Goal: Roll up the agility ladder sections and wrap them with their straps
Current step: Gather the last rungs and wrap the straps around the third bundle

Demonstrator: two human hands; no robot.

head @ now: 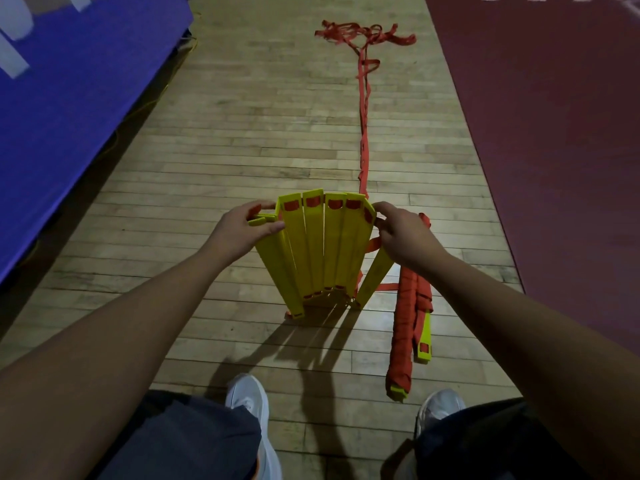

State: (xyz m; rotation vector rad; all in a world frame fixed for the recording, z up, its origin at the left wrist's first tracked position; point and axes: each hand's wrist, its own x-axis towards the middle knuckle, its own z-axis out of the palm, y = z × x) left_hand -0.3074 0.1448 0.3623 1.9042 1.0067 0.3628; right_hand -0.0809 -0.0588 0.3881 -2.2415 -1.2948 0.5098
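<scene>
Several yellow ladder rungs (pixel 322 247) stand on end on the wooden floor, fanned side by side, with orange strap showing through the slots at their tops. My left hand (pixel 246 230) grips the leftmost rungs near the top. My right hand (pixel 401 233) pinches the top of the rightmost rung. An orange strap (pixel 363 133) runs from the rungs straight away across the floor to a tangled heap (pixel 367 34). To the right lies a rolled ladder section (pixel 408 327), wound in orange strap, with yellow rung ends sticking out.
A blue padded mat (pixel 69 98) lies along the left side. A dark red floor surface (pixel 554 133) borders the wood on the right. My two white shoes (pixel 249 407) and dark shorts are at the bottom of the view.
</scene>
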